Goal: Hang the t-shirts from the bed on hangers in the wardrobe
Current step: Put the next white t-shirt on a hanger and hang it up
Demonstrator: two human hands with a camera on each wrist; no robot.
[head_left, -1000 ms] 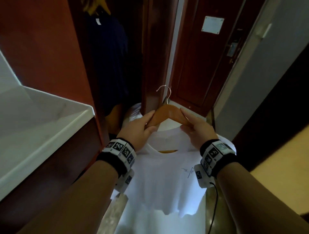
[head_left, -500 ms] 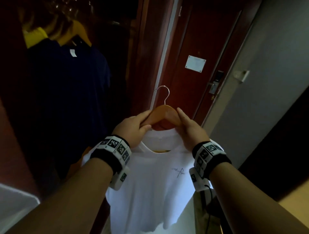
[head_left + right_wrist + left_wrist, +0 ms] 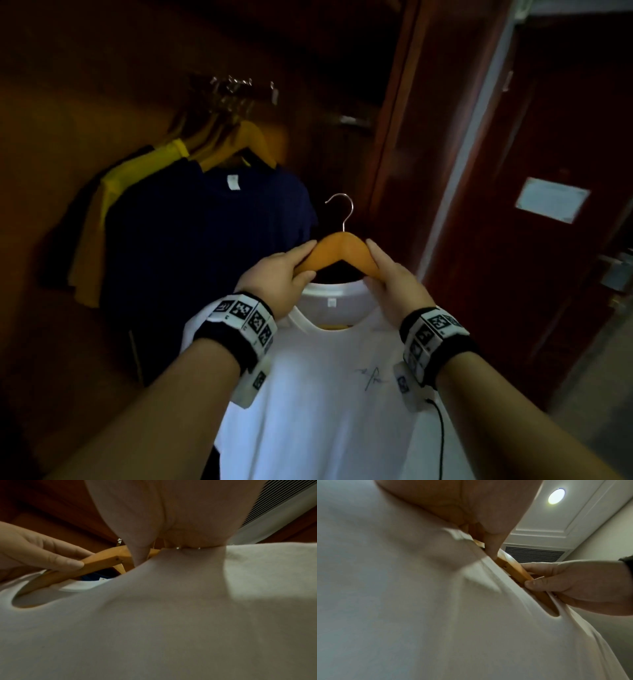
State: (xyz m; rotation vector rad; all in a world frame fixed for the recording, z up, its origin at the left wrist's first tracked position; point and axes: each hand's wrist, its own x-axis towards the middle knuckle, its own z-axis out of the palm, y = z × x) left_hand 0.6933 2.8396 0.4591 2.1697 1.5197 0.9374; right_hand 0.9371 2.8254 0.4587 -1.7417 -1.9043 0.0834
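White t-shirt point(image 3: 329, 394) (on wooden hanger point(image 3: 340, 251)) hangs between left hand point(image 3: 277, 281) and right hand point(image 3: 394, 284).

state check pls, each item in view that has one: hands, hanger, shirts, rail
left hand: grips the wooden hanger's left arm
right hand: grips its right arm
wooden hanger: held up, hook free, not on the rail
white t-shirt: on the held hanger, hanging down
navy t-shirt: hung in the wardrobe
yellow t-shirt: hung behind the navy one
wardrobe rail: partly visible, dim
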